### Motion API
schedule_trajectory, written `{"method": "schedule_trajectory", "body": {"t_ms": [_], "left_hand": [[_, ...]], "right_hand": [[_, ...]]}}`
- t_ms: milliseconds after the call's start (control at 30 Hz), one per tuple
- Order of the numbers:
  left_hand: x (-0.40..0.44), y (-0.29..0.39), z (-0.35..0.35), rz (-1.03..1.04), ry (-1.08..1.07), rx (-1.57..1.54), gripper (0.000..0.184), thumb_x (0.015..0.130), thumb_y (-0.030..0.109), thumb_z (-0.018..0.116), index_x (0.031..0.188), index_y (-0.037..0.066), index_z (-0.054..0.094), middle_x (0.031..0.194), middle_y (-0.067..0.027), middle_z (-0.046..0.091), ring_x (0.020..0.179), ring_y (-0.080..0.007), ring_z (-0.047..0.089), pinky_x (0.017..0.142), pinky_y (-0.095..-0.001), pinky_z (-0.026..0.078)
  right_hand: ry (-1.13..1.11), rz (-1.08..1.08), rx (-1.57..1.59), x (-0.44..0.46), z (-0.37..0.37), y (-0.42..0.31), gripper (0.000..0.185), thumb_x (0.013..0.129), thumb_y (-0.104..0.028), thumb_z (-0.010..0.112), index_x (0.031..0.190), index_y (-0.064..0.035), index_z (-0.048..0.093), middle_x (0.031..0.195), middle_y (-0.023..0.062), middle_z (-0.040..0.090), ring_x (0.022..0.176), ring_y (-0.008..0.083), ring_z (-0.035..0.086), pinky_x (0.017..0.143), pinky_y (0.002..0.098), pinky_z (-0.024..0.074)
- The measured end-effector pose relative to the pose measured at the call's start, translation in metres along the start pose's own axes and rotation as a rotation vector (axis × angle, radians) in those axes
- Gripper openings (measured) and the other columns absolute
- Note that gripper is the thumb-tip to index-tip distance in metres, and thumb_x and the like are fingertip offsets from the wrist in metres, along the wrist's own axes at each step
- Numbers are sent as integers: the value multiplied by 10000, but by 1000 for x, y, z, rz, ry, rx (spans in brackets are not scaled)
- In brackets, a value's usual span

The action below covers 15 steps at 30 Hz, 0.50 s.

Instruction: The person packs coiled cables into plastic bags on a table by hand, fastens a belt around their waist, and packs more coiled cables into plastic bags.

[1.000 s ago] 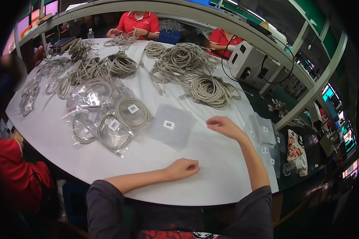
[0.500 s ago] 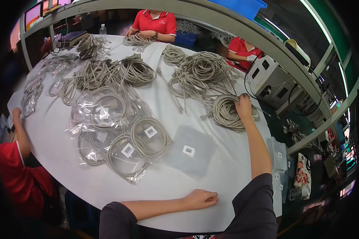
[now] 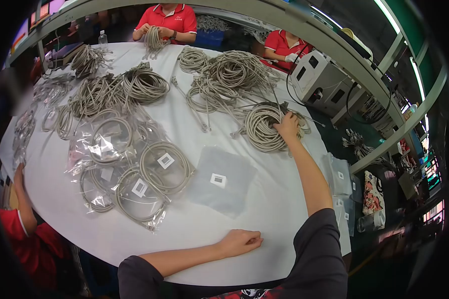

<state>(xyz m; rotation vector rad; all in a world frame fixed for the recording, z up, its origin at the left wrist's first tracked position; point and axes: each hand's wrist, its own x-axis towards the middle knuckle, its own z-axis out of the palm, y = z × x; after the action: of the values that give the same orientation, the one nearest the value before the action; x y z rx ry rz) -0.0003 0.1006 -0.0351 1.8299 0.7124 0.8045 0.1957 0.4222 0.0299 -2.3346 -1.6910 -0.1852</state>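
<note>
My right hand [image 3: 288,127] reaches to the coiled grey cables [image 3: 264,130] at the right of the white table [image 3: 209,259], its fingers curled on the coil's right part. My left hand [image 3: 240,242] rests on the table near the front edge, fingers curled in; nothing shows in it. Between the hands and the bagged cables lies a stack of clear plastic bags [image 3: 224,199] with a white label [image 3: 218,180] on top. Left of it are cable coils in clear bags [image 3: 154,167], some with white labels.
More loose cable coils [image 3: 237,70] and bundles [image 3: 97,94] lie at the back. Co-workers in red [image 3: 172,22] sit across and at the left. A white machine [image 3: 317,79] and a metal frame bar [image 3: 399,132] stand at the right, near more plastic bags [image 3: 336,177].
My right hand has moved forward from above the table onto the coiled cables. My left hand stays near the front edge. The co-worker across has lifted a cable coil. The view has shifted.
</note>
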Motion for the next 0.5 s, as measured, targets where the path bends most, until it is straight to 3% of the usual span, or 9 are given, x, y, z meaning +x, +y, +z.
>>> {"method": "schedule_trajectory", "body": {"t_ms": [100,167,500], "left_hand": [[-1,0,-3,-72,-98,-8,218,835,236,526,728,47,509,601,-100,543,556,-283,538,512,-367,415],[-2,-2,-2,-71,-91,-25,217,835,232,528,725,46,506,598,-99,537,550,-280,532,511,-364,414],[-1,-5,-2,-40,-65,-34,219,834,212,538,705,40,496,589,-96,518,528,-264,510,508,-355,411]], "right_hand": [[-2,126,-57,16,6,0,740,670,-259,720,1262,-78,314,1310,194,318,1178,400,354,919,538,344],[-18,197,-92,21,15,10,753,660,-244,722,1262,-82,300,1318,188,300,1182,409,341,924,546,337],[-141,18,37,19,18,78,718,643,-89,641,1273,-114,297,1264,211,346,1070,418,460,880,480,407]]}}
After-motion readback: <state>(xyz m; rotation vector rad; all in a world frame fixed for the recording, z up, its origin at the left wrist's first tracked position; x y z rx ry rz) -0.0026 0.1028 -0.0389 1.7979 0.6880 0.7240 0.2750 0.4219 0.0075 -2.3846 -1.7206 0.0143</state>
